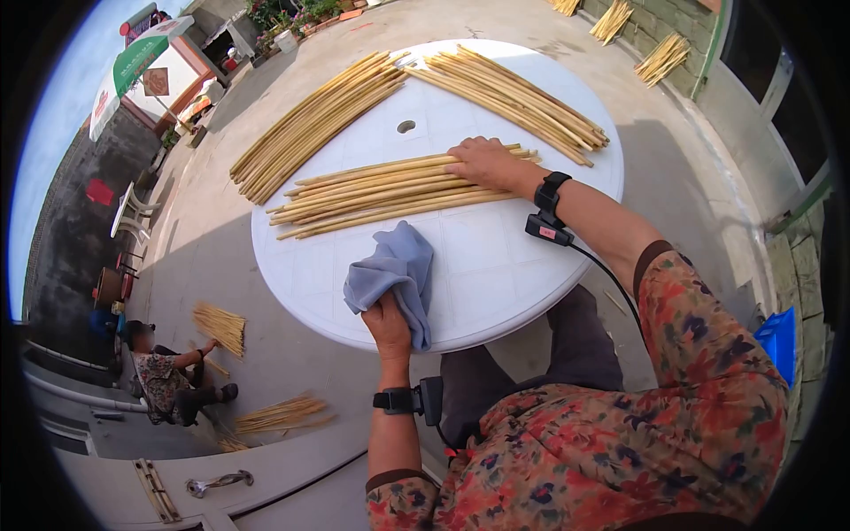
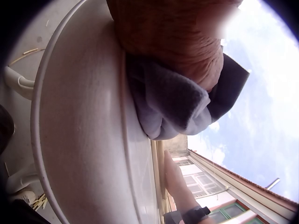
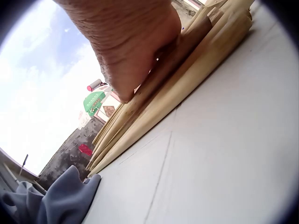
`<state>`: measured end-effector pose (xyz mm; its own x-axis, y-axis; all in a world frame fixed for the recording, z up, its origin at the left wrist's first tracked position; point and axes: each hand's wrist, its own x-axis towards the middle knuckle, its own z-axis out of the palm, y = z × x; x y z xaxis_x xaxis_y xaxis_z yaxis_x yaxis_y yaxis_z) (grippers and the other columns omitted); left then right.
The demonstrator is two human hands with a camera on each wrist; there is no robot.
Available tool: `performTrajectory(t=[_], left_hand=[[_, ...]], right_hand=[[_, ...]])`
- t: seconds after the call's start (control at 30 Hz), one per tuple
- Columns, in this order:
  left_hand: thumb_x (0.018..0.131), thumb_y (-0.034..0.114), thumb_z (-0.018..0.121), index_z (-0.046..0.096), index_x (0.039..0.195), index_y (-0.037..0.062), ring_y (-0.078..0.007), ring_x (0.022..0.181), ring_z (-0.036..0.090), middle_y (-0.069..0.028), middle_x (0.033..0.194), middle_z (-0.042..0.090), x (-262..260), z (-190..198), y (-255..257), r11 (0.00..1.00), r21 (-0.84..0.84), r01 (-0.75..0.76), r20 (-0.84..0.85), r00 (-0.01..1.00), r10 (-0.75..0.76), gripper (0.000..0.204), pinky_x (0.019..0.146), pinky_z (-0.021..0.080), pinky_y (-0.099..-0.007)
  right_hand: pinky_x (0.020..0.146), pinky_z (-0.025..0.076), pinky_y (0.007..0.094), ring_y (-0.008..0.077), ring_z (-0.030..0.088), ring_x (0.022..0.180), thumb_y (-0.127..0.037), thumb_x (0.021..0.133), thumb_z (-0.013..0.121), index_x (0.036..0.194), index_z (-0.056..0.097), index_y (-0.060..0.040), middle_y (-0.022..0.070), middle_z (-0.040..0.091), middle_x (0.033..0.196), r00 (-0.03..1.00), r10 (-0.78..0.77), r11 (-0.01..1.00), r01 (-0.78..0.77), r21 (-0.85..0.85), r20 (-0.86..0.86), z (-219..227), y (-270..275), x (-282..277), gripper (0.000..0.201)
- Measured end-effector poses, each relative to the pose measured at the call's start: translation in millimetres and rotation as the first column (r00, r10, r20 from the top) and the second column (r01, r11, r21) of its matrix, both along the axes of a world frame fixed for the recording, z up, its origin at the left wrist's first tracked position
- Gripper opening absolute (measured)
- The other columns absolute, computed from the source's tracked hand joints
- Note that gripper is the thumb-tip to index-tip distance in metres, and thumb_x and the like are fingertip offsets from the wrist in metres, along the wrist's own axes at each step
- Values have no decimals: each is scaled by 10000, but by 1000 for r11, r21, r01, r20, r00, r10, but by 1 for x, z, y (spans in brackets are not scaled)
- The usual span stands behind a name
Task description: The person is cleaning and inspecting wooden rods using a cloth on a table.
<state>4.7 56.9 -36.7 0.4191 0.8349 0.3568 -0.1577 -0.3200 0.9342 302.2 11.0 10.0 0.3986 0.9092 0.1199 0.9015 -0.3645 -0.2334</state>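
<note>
Head view: the left hand [image 1: 388, 327] grips the blue cloth [image 1: 397, 270] at the near edge of the white worktop [image 1: 482, 283]; the right hand [image 1: 491, 166] rests over the nearest sticks [image 1: 376, 192], its finger closure unclear.

This is an outdoor yard of a home, with bare concrete ground [image 1: 221, 199] in sun and shade and open sky [image 2: 266, 88] overhead. A dark wall [image 1: 66, 177] closes one side, and there is a house [image 2: 219, 196] with framed windows [image 2: 203, 183] under a long roof edge. By the far wall I can see potted plants [image 1: 285, 37], with a green and white parasol [image 1: 133, 66] nearby, while bundles of stalks [image 1: 662, 59] lie on the ground around the white plastic table [image 1: 478, 283], giving it the air of a household workplace.
</note>
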Motion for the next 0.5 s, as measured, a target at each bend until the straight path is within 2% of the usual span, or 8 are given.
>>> performTrajectory(t=[0.03, 0.1, 0.23, 0.3, 0.33, 0.4, 0.43, 0.5], left_hand=[[894, 98, 465, 546, 970, -48, -153, 861, 494, -70, 943, 568, 0, 0, 1, 1000, -4, 2, -18, 1000, -2, 183, 805, 401, -286], [893, 83, 461, 546, 978, -42, -164, 872, 505, -83, 955, 575, 2, -1, 2, 1000, -14, 9, -34, 999, -9, 173, 812, 402, -295], [897, 99, 451, 549, 962, -50, -162, 850, 507, -81, 931, 581, 2, 1, 2, 1000, 19, -13, -5, 1000, 13, 189, 796, 408, -294], [902, 130, 460, 543, 971, -55, -137, 850, 475, -49, 933, 555, 1, 2, 2, 1000, 7, 7, 1, 1000, -7, 214, 792, 400, -270], [905, 133, 457, 546, 975, -55, -137, 854, 478, -49, 940, 556, 2, -1, 4, 1000, 14, 5, 9, 1000, -5, 219, 792, 401, -268], [906, 135, 456, 548, 976, -54, -135, 855, 478, -49, 942, 556, 0, 4, 1, 1000, -2, 12, 17, 1000, -12, 221, 792, 401, -267], [907, 136, 455, 550, 977, -52, -133, 855, 478, -48, 944, 557, 1, 5, 0, 1000, -11, 15, 24, 1000, -15, 223, 791, 402, -267], [907, 137, 456, 550, 981, -51, -132, 857, 478, -48, 947, 556, 1, -1, 4, 1000, -18, 23, 25, 999, -23, 223, 793, 402, -267]], right_hand=[[889, 315, 457, 312, 450, 1076, -459, 859, 405, 1136, 519, -87, 155, 519, 1105, 1000, -3, 1000, 3, -7, 0, -4, -1, 0, 477], [887, 322, 437, 299, 453, 1072, -434, 874, 389, 1135, 518, -84, 148, 523, 1095, 998, 56, 994, -56, 88, 9, -12, -4, 0, 455], [890, 324, 437, 287, 456, 1073, -421, 883, 378, 1132, 518, -78, 143, 524, 1095, 997, 71, 994, -71, 78, 4, -6, -17, -11, 446], [881, 336, 423, 287, 476, 1036, -361, 865, 442, 1102, 527, -77, 136, 531, 1065, 995, 86, 978, -92, 189, 43, -8, -17, -11, 380], [881, 336, 423, 287, 476, 1036, -361, 865, 442, 1102, 527, -77, 136, 531, 1065, 996, 84, 979, -90, 185, 43, -4, -19, -13, 380], [845, 376, 382, 278, 501, 976, -230, 821, 525, 1049, 549, -86, 122, 548, 987, 985, 115, 913, -156, 376, 131, 15, -30, -21, 270], [845, 376, 382, 278, 501, 976, -230, 821, 525, 1049, 549, -86, 122, 548, 987, 985, 110, 915, -153, 372, 133, 17, -34, -24, 270], [794, 411, 369, 279, 517, 896, -111, 754, 590, 967, 554, -72, 104, 545, 916, 955, 224, 892, -280, 355, 193, 18, -42, -35, 220]])
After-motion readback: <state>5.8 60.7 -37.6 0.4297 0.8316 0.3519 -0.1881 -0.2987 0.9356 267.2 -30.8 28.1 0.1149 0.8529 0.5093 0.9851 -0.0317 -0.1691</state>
